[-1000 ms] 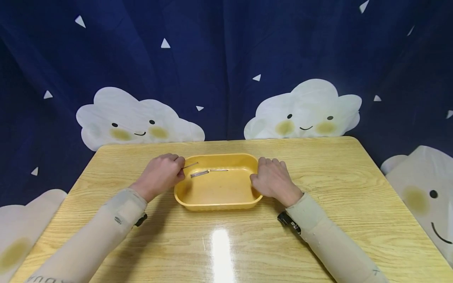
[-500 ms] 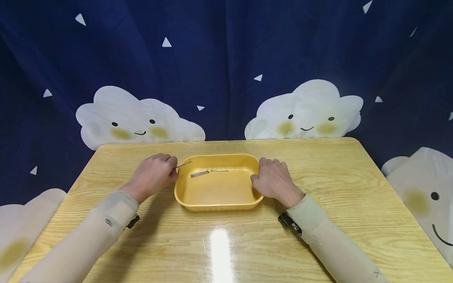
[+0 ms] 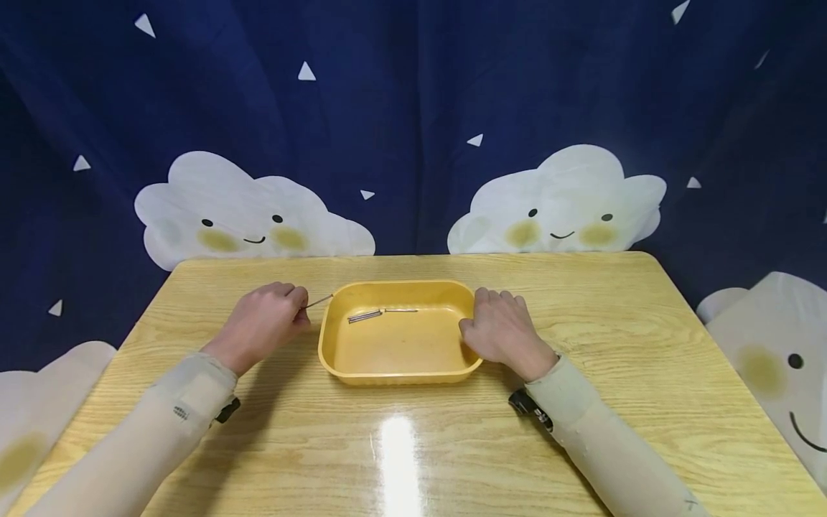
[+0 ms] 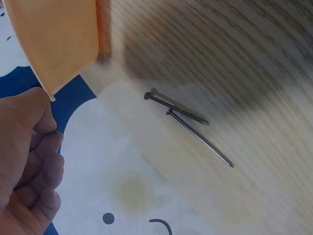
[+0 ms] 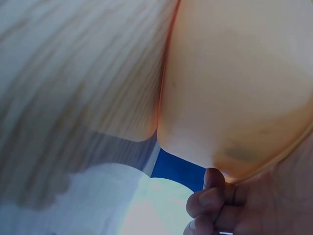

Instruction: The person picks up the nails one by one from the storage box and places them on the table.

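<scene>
My left hand [image 3: 261, 321] is just left of the yellow plastic tray [image 3: 400, 376]. Its fingertips pinch a thin metal nail [image 3: 319, 301], whose far tip reaches the tray's left rim in the head view. Inside the tray, several nails [image 3: 365, 317] lie bunched, with a single nail [image 3: 402, 310] beside them. In the left wrist view, two loose nails [image 4: 200, 139] lie on the table; the left hand hides them from the head camera. My right hand [image 3: 500, 327] grips the tray's right end, with fingers [image 5: 208, 198] curled at the rim.
A light wood-grain table [image 3: 581, 309] carries the tray near its far edge. Behind it hangs a dark blue curtain [image 3: 413, 129] with white clouds. Bright glare [image 3: 400, 459] lies on the table in front of the tray.
My left hand has moved left, away from over the tray's left end, taking the pinched nail with it. The right hand and tray have stayed in place.
</scene>
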